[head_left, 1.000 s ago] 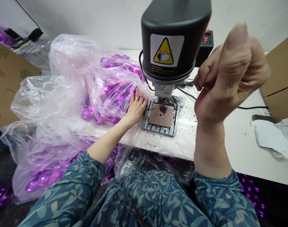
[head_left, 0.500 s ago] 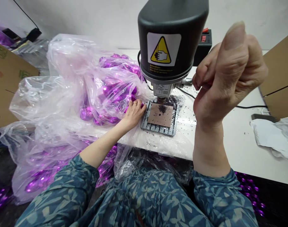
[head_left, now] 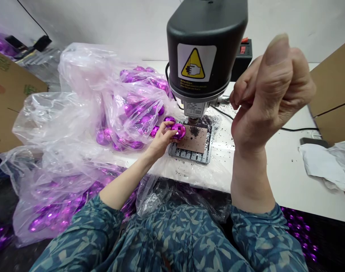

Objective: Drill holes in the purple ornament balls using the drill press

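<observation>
My left hand (head_left: 162, 140) is closed in a pinch on a shiny purple faceted ball (head_left: 179, 131), at the left edge of a flat brown board (head_left: 193, 145). That board has a dark hole and lies on the slotted metal base (head_left: 189, 155) of a black-headed bench drill press (head_left: 202, 56). Dark shavings cover part of the board. My right hand (head_left: 270, 94), raised in a fist, wraps round the drill press handle, which its fingers hide; a metal stub (head_left: 225, 99) runs from the machine towards it. Loose purple balls (head_left: 154, 131) sit beside my left hand.
Clear plastic bags (head_left: 84, 109) with many purple balls fill the table's left side. A black switch box (head_left: 243, 54) stands behind the press. Cardboard boxes (head_left: 335, 83) flank the table (head_left: 282, 177). Crumpled white paper (head_left: 325, 164) lies at right, and a black cable crosses the tabletop.
My left hand has come away from the bag's edge with a purple ball and moved it right, over the board's left edge. My right hand remains closed in nearly the same place.
</observation>
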The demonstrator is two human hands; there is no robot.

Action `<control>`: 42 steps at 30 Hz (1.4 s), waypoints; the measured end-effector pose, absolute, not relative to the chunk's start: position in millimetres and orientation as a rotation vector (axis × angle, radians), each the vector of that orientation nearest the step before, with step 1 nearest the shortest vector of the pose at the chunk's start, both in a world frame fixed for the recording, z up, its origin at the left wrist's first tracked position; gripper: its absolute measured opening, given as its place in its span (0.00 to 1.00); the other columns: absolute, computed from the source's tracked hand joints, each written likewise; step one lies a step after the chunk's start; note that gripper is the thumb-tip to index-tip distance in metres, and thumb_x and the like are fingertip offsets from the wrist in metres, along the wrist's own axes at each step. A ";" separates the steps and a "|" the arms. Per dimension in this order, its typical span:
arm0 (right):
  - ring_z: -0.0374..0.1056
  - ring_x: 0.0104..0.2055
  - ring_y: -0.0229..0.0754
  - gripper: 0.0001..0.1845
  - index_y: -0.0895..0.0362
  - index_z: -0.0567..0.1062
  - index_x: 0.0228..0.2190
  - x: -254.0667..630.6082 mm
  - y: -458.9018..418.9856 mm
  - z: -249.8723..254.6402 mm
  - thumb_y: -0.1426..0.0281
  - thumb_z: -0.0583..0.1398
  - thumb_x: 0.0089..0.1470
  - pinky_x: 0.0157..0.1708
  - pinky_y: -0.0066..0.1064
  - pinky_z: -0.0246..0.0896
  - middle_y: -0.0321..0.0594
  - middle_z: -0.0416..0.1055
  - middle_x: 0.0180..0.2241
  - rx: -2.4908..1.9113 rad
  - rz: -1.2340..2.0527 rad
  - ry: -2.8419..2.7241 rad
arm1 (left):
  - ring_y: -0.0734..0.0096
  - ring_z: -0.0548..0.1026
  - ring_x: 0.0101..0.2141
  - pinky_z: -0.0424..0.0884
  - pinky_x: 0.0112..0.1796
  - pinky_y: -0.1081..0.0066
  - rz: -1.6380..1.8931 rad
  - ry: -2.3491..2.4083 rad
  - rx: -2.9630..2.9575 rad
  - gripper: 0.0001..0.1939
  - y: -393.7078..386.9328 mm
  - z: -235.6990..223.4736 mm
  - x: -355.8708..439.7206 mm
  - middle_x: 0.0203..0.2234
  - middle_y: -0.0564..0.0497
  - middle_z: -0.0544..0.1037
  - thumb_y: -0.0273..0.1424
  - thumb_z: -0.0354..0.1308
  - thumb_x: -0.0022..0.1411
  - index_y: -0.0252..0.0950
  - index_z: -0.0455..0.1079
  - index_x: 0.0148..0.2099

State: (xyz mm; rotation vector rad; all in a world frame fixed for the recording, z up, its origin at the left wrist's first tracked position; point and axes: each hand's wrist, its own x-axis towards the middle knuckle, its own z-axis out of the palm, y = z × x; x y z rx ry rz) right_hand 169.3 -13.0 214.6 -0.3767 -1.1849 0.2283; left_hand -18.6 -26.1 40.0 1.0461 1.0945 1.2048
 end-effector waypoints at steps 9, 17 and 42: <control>0.48 0.17 0.35 0.34 0.51 0.55 0.20 170.9 -13.5 213.9 0.44 0.62 0.63 0.21 0.38 0.44 0.30 0.47 0.17 -0.383 0.215 -1.179 | 0.61 0.85 0.48 0.85 0.51 0.53 1.221 1.000 0.903 0.29 -17.4 30.9 -6.8 0.48 0.50 0.83 0.52 0.75 0.61 0.44 0.66 0.53; 0.49 0.17 0.34 0.35 0.51 0.54 0.21 169.5 -17.1 215.5 0.39 0.55 0.64 0.22 0.38 0.47 0.30 0.47 0.17 -0.464 0.181 -1.190 | 0.57 0.83 0.56 0.78 0.62 0.55 1.317 1.028 1.108 0.40 -9.6 3.2 -0.1 0.53 0.43 0.85 0.50 0.82 0.52 0.40 0.70 0.58; 0.47 0.17 0.33 0.35 0.51 0.52 0.23 171.1 2.3 221.5 0.34 0.45 0.62 0.20 0.35 0.45 0.30 0.46 0.18 -0.571 0.114 -1.214 | 0.54 0.81 0.59 0.77 0.64 0.53 1.244 0.965 1.519 0.37 -12.5 -13.1 17.3 0.59 0.40 0.80 0.52 0.79 0.58 0.40 0.72 0.61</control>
